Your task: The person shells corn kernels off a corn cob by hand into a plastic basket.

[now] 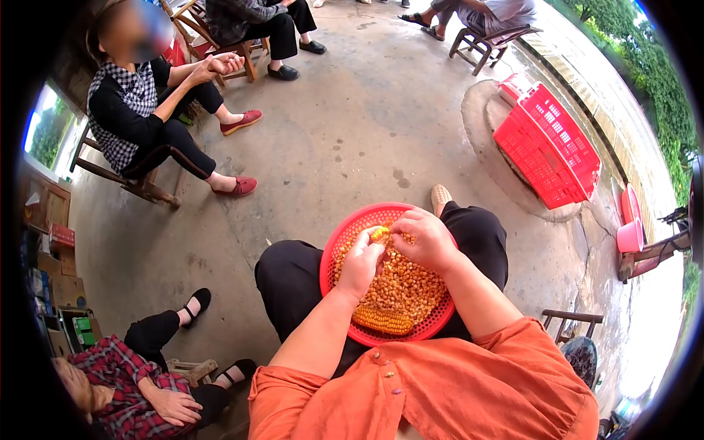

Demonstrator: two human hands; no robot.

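A round red plastic basket (pixel 329 258) with a perforated rim rests on my lap, across both thighs. Loose corn kernels (pixel 411 282) cover its bottom. Over the basket, my left hand (pixel 361 258) is closed around a corn cob (pixel 380 234), whose yellow end shows between the two hands. My right hand (pixel 424 239) has its fingers bent against the same cob; its fingertips are partly hidden. A whole ear of corn (pixel 383 320), with kernels on it, lies on the loose kernels at the basket's near side.
Red plastic crates (pixel 548 147) stand on the concrete floor at the right, with a pink bucket (pixel 630 236) beyond. A person in a checked vest (pixel 128 103) sits at the left; another in a plaid shirt (pixel 139 389) sits near left. Other seated people are farther back.
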